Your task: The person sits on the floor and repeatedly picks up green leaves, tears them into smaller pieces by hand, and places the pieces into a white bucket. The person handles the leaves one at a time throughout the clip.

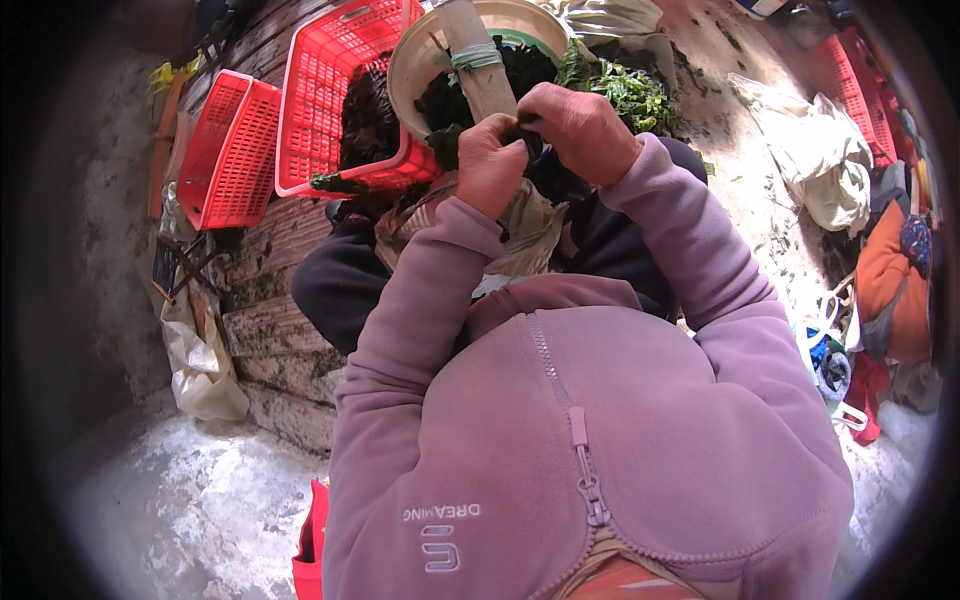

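My left hand [491, 166] and my right hand [583, 133] meet in front of my lap. Pinched between their fingers is a piece of dark leafy seaweed [531, 139], mostly hidden by the knuckles. Just beyond them, a pale board [478, 71] with a greenish cord wound around it lies across a cream basin [411, 75]. Dark seaweed fills part of the basin. To the left, a red plastic basket [304, 124] holds more dark, wet seaweed [371, 112]. Beyond my right hand lies a heap of green seaweed trimmings [634, 94].
A second red basket [232, 150] stands farther left, near a wooden slatted surface [274, 300] and a whitish plastic bag [199, 367]. At right are a white sack [821, 150], another red basket [847, 97] and an orange cloth item [892, 285]. A pale cloth [529, 240] covers my lap.
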Available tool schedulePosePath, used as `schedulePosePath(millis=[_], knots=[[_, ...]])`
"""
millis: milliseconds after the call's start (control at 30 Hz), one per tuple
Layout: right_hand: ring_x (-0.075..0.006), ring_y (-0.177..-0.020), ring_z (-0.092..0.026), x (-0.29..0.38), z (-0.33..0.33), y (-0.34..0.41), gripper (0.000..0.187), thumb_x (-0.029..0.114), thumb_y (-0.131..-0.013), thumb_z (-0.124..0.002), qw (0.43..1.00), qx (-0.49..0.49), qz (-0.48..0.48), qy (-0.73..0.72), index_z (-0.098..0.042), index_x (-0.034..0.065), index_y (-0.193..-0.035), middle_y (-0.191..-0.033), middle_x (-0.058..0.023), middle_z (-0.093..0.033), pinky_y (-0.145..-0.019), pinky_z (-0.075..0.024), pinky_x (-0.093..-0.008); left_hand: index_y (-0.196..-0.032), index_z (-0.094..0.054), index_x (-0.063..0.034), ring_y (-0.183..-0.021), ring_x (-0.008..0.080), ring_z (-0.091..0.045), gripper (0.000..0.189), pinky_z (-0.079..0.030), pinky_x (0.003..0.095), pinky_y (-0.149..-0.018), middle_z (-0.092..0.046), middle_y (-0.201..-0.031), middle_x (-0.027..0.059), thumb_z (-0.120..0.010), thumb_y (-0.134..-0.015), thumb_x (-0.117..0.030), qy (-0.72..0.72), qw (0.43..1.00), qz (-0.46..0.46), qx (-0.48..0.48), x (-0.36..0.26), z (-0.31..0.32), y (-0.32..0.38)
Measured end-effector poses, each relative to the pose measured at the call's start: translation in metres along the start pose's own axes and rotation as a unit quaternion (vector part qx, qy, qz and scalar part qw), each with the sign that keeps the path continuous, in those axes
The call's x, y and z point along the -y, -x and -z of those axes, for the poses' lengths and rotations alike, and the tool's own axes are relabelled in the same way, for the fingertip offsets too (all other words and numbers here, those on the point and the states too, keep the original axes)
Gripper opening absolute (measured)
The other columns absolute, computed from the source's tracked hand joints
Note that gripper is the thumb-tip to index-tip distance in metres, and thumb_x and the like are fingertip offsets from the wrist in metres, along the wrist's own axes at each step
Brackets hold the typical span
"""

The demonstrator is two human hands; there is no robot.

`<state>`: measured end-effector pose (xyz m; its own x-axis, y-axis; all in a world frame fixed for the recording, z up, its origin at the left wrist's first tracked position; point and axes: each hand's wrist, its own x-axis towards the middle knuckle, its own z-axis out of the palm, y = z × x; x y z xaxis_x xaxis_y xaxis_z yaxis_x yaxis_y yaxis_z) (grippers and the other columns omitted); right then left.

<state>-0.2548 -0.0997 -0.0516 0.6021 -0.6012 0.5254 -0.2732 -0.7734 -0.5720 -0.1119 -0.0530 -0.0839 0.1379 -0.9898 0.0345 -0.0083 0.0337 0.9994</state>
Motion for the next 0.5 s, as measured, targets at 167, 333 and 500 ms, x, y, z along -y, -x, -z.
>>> schedulePosePath(millis=[167,333,500], knots=[[-0.0251,-0.071,-0.061,-0.011,-0.015,0.01,0.011,-0.001,-0.076,-0.059,0.968,-0.093,-0.15,-0.176,-0.057,-0.0007,-0.087,-0.079,-0.0126,-0.061,-0.065,-0.0481,-0.0284,-0.089,-0.059,-0.0038,-0.053,0.0095,-0.051,0.011,-0.044,0.0248,-0.047,-0.058,-0.069,0.0027,-0.055,-0.079,-0.001,0.209,0.953,0.219,-0.008,0.0,0.016,0.002],[-0.0159,-0.079,-0.06,-0.017,-0.017,0.026,0.012,-0.005,-0.076,-0.057,0.945,-0.195,-0.17,-0.203,-0.057,-0.0009,-0.088,-0.087,-0.0101,-0.063,-0.072,-0.0471,-0.025,-0.093,-0.059,-0.0046,-0.056,0.0103,-0.052,0.009,-0.043,0.0238,-0.049,-0.059,-0.076,0.0025,-0.056,-0.085,-0.007,0.29,0.94,0.177,-0.003,0.005,0.019,-0.005],[-0.01,-0.053,-0.054,-0.023,-0.022,0.039,0.004,-0.001,-0.084,-0.054,0.874,-0.157,-0.279,-0.365,-0.057,0.0005,-0.086,-0.072,-0.0048,-0.06,-0.052,-0.0457,-0.0226,-0.101,-0.056,-0.0103,-0.059,0.0121,-0.047,0.012,-0.04,0.0276,-0.053,-0.06,-0.085,0.0041,-0.049,-0.091,-0.012,0.437,0.887,0.146,-0.024,0.006,0.023,-0.011]])
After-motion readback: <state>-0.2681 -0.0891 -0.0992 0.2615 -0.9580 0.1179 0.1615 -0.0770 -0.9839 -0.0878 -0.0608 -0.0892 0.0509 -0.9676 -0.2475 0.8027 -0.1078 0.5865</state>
